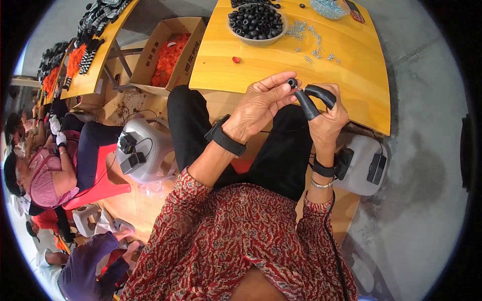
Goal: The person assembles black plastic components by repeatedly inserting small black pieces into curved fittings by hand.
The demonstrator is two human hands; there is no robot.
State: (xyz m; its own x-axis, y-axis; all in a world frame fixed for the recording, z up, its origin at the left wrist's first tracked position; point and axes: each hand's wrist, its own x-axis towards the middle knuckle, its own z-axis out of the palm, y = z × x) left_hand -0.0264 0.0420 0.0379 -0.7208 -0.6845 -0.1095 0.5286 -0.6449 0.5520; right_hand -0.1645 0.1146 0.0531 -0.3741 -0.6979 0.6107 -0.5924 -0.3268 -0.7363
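While both forearms are raised from the lower edge above the lap, the left hand (261, 103) is held palm-side toward the camera, wrist bent back, its thumb and forefinger pinched on a small black rubber ring (291, 82). A black strap is worn on that wrist. The right hand (329, 118) is set at 3 o'clock of the left, its thumb and forefinger sheathed in two black rubber finger cots (314, 100) and pressed against the same ring; a black band and one thin metal bangle are seen at its wrist. The ring is thus held between both hands, just short of the near edge of the yellow wooden tabletop (261, 67), not resting on it.

Counted items: one shallow pale bowl (257, 41) heaped with black rubber rings, at 12 o'clock of the hands, too many to count; one loose scatter of small silvery metal parts (311, 42), at 1 o'clock, uncountable; one small red piece (236, 59), at 11 o'clock; one open cardboard box of orange parts (168, 57), at 10 o'clock, beside the table.

Edges and room: bare tabletop is left between bowl and near edge. One white plastic stool (145, 150) is stood at 9 o'clock, another white stool (364, 163) at 4 o'clock under the table edge. Other seated people are ranged at far left.
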